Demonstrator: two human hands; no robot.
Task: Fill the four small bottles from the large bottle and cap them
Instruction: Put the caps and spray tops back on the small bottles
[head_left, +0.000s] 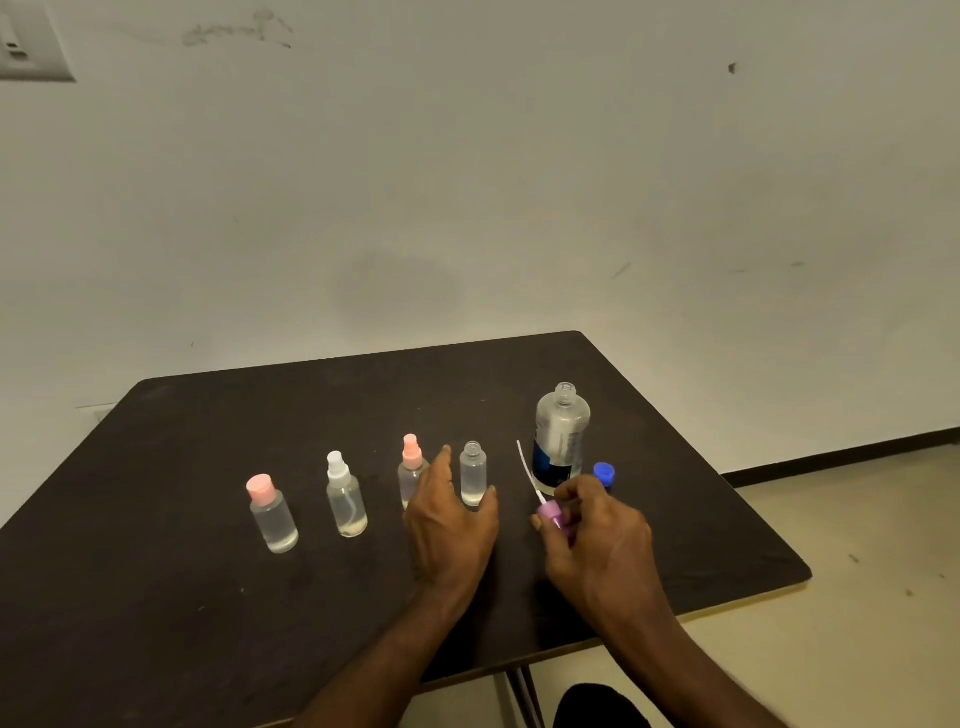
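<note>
Purple spray cap (551, 515) in right hand (597, 540); left hand (449, 525) beside uncapped bottle (473, 474).

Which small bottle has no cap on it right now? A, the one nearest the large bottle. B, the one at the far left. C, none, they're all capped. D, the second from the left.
A: the small bottle nearest the large bottle stands open-necked, while the right hand holds its purple spray cap; the other three are capped.

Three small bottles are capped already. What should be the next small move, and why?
Probably steady the open small bottle with the left hand, then feed the purple sprayer's white tube, held by the right hand, into its neck. It alone is uncapped.
</note>
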